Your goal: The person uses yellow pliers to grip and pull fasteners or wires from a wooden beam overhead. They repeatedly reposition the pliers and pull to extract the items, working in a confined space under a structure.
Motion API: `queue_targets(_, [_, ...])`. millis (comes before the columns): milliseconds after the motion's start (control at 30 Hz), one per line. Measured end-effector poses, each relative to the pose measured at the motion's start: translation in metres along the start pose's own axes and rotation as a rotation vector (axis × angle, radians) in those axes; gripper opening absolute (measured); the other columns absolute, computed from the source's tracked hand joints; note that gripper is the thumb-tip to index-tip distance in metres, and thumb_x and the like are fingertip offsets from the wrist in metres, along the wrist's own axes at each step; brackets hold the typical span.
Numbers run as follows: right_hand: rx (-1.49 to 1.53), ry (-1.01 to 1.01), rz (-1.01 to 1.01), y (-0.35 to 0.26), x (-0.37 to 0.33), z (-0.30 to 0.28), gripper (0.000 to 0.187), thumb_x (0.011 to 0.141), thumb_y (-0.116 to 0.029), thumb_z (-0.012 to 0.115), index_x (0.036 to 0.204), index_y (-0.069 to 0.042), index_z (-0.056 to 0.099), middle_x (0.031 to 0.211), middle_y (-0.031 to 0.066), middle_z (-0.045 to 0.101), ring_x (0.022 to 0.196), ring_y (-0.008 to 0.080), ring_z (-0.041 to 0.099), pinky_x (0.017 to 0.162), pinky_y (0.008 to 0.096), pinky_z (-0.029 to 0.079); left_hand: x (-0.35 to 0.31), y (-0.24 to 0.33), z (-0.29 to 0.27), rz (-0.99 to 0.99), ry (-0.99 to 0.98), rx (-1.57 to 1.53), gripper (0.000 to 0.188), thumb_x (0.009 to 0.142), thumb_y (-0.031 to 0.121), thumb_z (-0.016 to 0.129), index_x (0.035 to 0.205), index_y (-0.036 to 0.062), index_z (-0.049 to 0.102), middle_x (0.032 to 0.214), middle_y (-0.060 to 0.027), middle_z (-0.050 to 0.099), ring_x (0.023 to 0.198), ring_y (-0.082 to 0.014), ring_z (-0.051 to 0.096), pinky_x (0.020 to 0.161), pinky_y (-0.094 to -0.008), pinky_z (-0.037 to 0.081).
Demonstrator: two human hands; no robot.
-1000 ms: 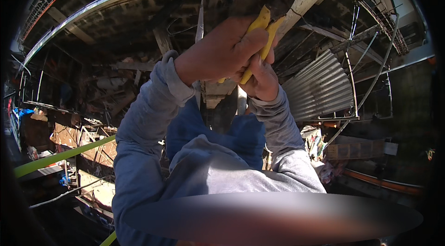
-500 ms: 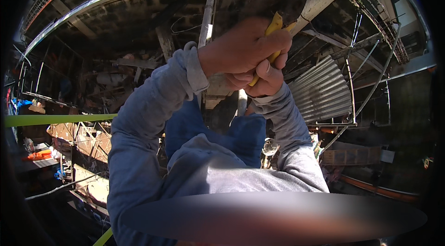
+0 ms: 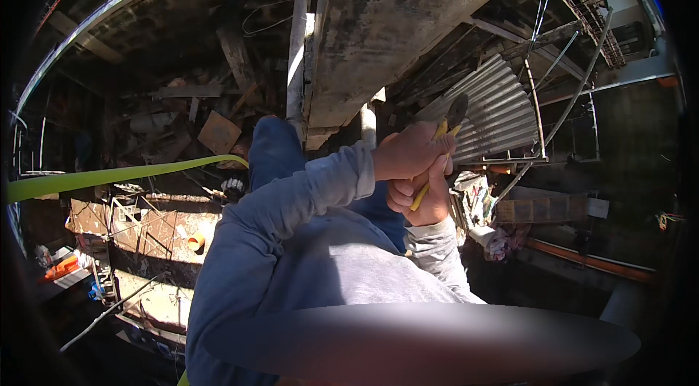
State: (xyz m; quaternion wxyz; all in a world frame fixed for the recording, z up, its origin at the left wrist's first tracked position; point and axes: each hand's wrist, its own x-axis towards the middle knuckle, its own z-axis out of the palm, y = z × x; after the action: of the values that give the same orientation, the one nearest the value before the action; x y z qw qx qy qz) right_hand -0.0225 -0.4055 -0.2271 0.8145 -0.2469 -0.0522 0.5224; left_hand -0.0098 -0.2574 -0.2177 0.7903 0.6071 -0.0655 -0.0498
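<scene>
In front of the corrugated sheet [image 3: 498, 111], our left hand [image 3: 409, 153] and right hand [image 3: 428, 200] both grip the yellow-handled pliers [image 3: 442, 128]. We have brought them down from the edge of the grey beam [image 3: 393, 29], so their head now shows apart from it.

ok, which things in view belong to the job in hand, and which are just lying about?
In use:
yellow-handled pliers, gripped by left hand and right hand

Apparently just lying about, untouched:
corrugated sheet
square brown board
small orange object
</scene>
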Motion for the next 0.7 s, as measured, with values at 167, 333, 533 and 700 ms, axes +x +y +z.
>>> queue_targets(167, [-1.0, 0.376, -0.082, -0.009, 0.009, -0.007, 0.071, 0.108, -0.06, 0.035, 0.109, 0.003, 0.068, 0.095, 0.0162, 0.074, 0.074, 0.0178, 0.067, 0.061, 0.0251, 0.05, -0.028, -0.025, -0.044, -0.191, -0.06, 0.085, 0.039, 0.108, 0.038, 0.053, 0.115, 0.0, 0.061, 0.092, -0.0082, 0.071, 0.083, -0.0147, 0.068, 0.077, -0.0293, 0.056])
queue_targets(333, [-1.176, 0.205, -0.234, -0.036, 0.042, 0.013, 0.063, 0.109, -0.049, 0.045, 0.132, 0.006, 0.062, 0.1, 0.0114, 0.073, 0.084, 0.0143, 0.067, 0.068, 0.0265, 0.054, -0.056, -0.022, -0.071, 0.038, 0.187, 0.132, 0.037, 0.106, 0.027, 0.059, 0.131, -0.0003, 0.058, 0.107, -0.013, 0.071, 0.098, -0.0206, 0.072, 0.09, -0.0323, 0.056])
queue_targets(533, [-1.144, -0.057, -0.501, -0.058, 0.076, 0.024, 0.063, 0.11, -0.044, 0.048, 0.144, 0.009, 0.052, 0.118, 0.0169, 0.07, 0.104, 0.0179, 0.067, 0.091, 0.0301, 0.053, -0.047, 0.055, -0.07, 0.414, 0.801, 0.608, 0.023, 0.096, 0.001, 0.066, 0.118, -0.0035, 0.066, 0.105, -0.0144, 0.072, 0.095, -0.019, 0.073, 0.082, -0.0312, 0.059])
queue_targets(700, [-1.031, -0.098, -0.495, -0.063, 0.083, 0.039, 0.066, 0.11, -0.044, 0.046, 0.145, 0.012, 0.047, 0.13, 0.0238, 0.066, 0.113, 0.0272, 0.068, 0.098, 0.0381, 0.054, -0.015, 0.13, -0.081, 1.158, 1.029, 1.09, 0.015, 0.094, 0.007, 0.067, 0.107, 0.0047, 0.073, 0.097, -0.0095, 0.072, 0.079, -0.0177, 0.071, 0.068, -0.0316, 0.057])
